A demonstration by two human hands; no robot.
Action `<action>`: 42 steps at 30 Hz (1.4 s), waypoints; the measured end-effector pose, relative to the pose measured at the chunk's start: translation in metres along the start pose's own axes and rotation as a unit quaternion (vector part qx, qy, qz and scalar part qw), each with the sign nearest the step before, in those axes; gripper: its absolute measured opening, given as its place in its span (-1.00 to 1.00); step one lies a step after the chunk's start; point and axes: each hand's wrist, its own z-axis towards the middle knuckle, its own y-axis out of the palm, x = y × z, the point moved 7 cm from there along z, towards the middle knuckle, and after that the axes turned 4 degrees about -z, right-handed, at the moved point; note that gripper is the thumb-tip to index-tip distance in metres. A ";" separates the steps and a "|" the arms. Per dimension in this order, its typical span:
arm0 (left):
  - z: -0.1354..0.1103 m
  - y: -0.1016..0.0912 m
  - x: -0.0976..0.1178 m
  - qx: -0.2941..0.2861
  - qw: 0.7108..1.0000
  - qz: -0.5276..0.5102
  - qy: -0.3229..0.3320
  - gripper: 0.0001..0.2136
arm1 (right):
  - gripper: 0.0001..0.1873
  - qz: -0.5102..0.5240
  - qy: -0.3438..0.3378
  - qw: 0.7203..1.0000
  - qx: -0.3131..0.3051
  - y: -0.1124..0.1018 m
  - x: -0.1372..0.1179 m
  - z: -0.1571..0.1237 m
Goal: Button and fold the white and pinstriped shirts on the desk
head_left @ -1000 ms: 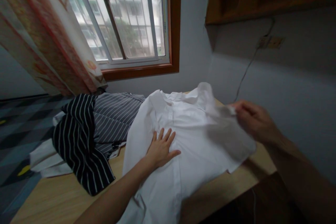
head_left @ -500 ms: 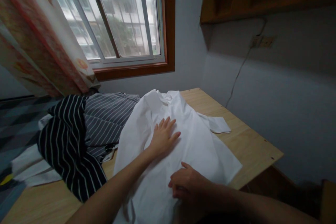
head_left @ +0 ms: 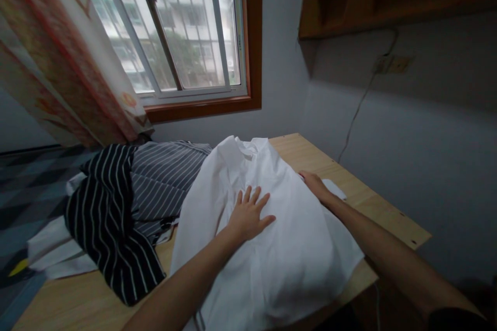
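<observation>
A white long-sleeved shirt (head_left: 287, 248) lies spread on the wooden table, with its collar toward the window. My left hand (head_left: 248, 217) rests flat on the shirt's front, fingers spread and holding nothing. At the shirt's right side, near the shoulder and sleeve, my right hand (head_left: 313, 185) has its fingers closed on the cloth at the edge; the fingertips are partly hidden. The end of the right sleeve shows beyond my right wrist.
Striped black and grey clothes (head_left: 116, 217) lie heaped to the left, beside more white cloth (head_left: 58, 248). The pale wooden table (head_left: 376, 209) ends at a corner on the right. A window (head_left: 186, 36), a curtain (head_left: 70, 51) and a wall shelf (head_left: 349, 10) stand beyond.
My right hand has moved from above the lower front of the shirt, away and to the right, to the shirt's side edge. My left hand stays flat on the front.
</observation>
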 end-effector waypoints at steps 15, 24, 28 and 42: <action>-0.043 0.000 0.009 -0.027 0.999 -0.019 -0.007 -0.32 | -0.65 -0.139 0.261 0.954 0.052 -0.088 0.133 0.033; -0.050 0.000 0.027 -0.026 0.999 -0.014 -0.011 -0.28 | -0.33 -0.098 -0.157 0.978 0.092 -0.021 -0.088 0.073; -0.067 0.003 0.047 -0.052 0.999 -0.010 -0.014 -0.17 | -0.44 -0.102 -0.181 0.978 -0.014 0.030 -0.118 0.066; 0.103 -0.083 -0.058 0.048 0.996 0.072 -0.027 -0.64 | -0.66 -0.068 -0.114 0.980 0.146 0.011 -0.103 0.027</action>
